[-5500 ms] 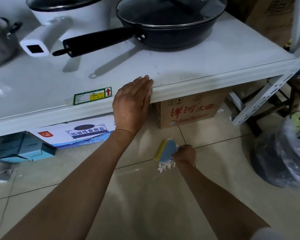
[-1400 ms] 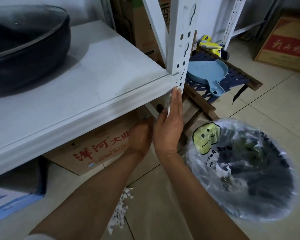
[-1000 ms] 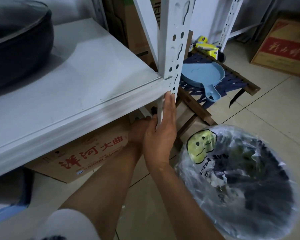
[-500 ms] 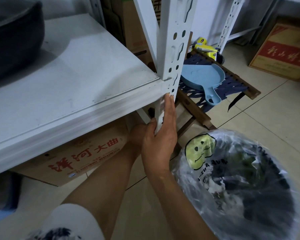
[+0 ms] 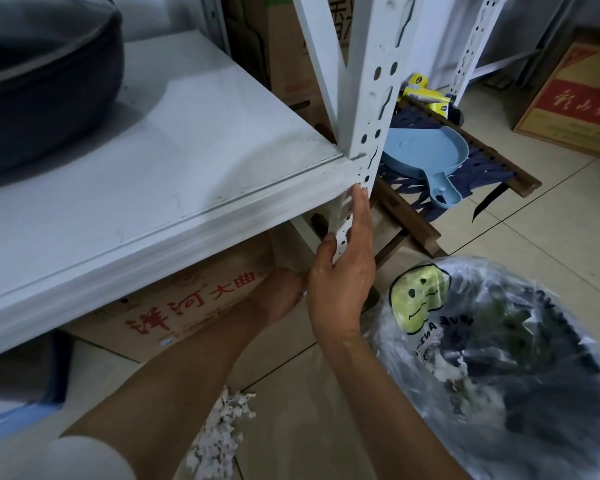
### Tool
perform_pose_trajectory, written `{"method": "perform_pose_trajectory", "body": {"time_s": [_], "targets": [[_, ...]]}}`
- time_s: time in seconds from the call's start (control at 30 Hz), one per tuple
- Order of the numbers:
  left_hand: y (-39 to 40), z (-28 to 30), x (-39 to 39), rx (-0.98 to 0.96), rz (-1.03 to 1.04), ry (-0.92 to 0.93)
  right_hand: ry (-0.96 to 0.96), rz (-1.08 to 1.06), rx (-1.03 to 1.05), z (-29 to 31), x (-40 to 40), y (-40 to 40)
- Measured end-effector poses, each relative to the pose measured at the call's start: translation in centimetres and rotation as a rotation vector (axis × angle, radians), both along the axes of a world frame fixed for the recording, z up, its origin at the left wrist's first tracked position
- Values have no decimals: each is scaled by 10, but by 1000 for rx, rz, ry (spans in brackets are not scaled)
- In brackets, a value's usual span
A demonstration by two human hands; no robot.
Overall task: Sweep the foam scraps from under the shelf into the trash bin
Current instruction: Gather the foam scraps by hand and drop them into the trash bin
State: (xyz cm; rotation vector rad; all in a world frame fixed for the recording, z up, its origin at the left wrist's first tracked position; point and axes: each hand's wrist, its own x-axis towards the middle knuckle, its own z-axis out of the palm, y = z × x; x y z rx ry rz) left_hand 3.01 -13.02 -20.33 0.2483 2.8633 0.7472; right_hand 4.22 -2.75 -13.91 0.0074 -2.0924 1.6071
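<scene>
A pile of white foam scraps (image 5: 222, 431) lies on the tiled floor in front of the white shelf (image 5: 194, 188), partly hidden by my left forearm. The trash bin (image 5: 520, 386), lined with a clear plastic bag with a yellow face on it, stands at the right. My right hand (image 5: 343, 271) grips the shelf's perforated corner post (image 5: 364, 140), thumb on one side and fingers flat up the other. My left hand (image 5: 281, 292) reaches under the shelf's corner; its fingers are hidden behind my right hand. No brush is visible.
A brown cardboard box (image 5: 194, 306) with red characters sits under the shelf. A dark lidded pan (image 5: 42, 81) rests on the shelf. A blue dustpan (image 5: 426, 154) lies on a wooden folding stool (image 5: 465, 181) behind the post. Another box (image 5: 575, 102) stands far right.
Since 5.5 s ago my view has swung right to the shelf corner and my right hand has left the brush for the post. Over the last second the hands have barely moved.
</scene>
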Motion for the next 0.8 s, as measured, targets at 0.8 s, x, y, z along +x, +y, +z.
{"method": "perform_pose_trajectory", "body": {"time_s": [0.8], "targets": [[-65, -22, 127, -128, -420, 203, -15, 13, -25, 4, 4, -4]]}}
